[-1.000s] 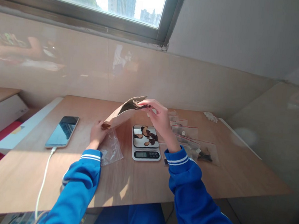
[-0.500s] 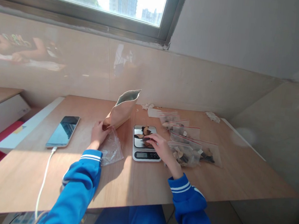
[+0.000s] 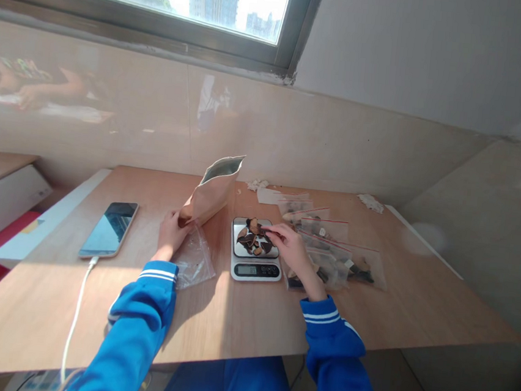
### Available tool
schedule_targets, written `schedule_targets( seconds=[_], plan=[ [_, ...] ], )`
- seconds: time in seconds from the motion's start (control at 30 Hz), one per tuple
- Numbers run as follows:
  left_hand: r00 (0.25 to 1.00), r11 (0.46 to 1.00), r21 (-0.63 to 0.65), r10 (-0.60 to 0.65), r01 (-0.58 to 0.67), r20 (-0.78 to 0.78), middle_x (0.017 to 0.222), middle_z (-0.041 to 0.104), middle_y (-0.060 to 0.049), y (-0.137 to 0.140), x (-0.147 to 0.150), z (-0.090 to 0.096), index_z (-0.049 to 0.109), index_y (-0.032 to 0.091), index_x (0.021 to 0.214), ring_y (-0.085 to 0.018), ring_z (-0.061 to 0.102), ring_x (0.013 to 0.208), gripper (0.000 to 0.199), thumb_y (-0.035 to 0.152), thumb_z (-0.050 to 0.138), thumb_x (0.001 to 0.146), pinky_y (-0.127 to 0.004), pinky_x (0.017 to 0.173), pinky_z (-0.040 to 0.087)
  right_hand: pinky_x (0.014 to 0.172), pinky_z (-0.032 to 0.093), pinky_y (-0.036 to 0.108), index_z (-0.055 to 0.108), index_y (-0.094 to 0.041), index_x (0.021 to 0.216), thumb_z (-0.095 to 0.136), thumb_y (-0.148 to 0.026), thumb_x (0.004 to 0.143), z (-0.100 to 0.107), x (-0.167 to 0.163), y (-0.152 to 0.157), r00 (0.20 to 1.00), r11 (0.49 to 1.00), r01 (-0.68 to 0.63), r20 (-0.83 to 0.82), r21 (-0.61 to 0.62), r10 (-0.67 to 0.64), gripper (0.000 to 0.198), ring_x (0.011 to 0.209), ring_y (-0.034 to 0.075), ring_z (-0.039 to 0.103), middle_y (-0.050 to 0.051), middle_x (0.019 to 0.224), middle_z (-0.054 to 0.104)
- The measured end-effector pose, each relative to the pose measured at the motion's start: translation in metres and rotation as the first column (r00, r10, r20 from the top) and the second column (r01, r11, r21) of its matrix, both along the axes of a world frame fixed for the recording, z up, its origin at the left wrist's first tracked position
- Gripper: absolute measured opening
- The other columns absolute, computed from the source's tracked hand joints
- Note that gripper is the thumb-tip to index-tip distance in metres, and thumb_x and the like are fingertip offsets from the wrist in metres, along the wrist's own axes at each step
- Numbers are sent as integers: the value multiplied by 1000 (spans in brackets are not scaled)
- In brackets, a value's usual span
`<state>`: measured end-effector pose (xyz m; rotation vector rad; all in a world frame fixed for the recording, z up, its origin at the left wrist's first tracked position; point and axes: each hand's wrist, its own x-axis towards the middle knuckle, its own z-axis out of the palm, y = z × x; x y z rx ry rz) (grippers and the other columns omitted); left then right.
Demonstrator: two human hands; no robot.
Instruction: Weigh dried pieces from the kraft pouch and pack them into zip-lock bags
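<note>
My left hand is closed on the lower end of a brown paper pouch, which leans up with its mouth gaping. A crumpled clear plastic bag lies beneath and beside that hand. To the right is a small white digital kitchen scale, its display lit but too small to read. Dark, curled dried slices with tan patches lie spread on its plate. At the plate's right edge, my right hand has its fingers pinched together, with a dark dried slice at the tips.
Several zip bags of dried pieces overlap right of the scale. A phone with a white charging cable lies left. Crumpled tissue and white paper are at the back. The wooden table meets a tiled wall.
My right hand has shifted slightly right, from over the scale plate to its edge. More dried slices show, spread across the plate. My left hand and the pouch stay in place.
</note>
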<state>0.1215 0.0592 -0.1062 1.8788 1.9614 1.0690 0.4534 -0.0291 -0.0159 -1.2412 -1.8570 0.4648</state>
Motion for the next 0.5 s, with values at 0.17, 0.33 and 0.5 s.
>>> schedule_targets(
  seconds=[0.17, 0.33, 0.5],
  plan=[
    [1000, 1000, -11, -3, 3, 5, 105, 63, -14, -2, 1, 4, 65, 17, 103, -31, 62, 96, 51, 59, 60, 76, -39, 83, 48, 85, 50, 34, 71, -21, 101, 53, -22, 91, 0, 12, 22, 993, 996, 92, 75, -7, -92, 20, 94, 21, 64, 7, 100, 70],
    [1000, 1000, -5, -4, 4, 8, 106, 64, -14, -4, 2, 5, 65, 17, 105, -30, 62, 97, 51, 58, 61, 75, -38, 83, 49, 92, 47, 40, 70, -20, 109, 52, -18, 90, -5, 12, 38, 974, 993, 86, 215, -77, -67, 25, 100, 24, 63, 9, 109, 70],
    [1000, 1000, 5, -12, 11, 6, 106, 63, -13, -3, 2, 5, 65, 17, 105, -30, 62, 98, 49, 57, 61, 76, -39, 84, 49, 96, 48, 39, 64, -22, 115, 57, -23, 88, -6, 14, 42, 998, 985, 30, 62, -171, -20, 28, 107, 22, 63, 8, 118, 67]
  ],
)
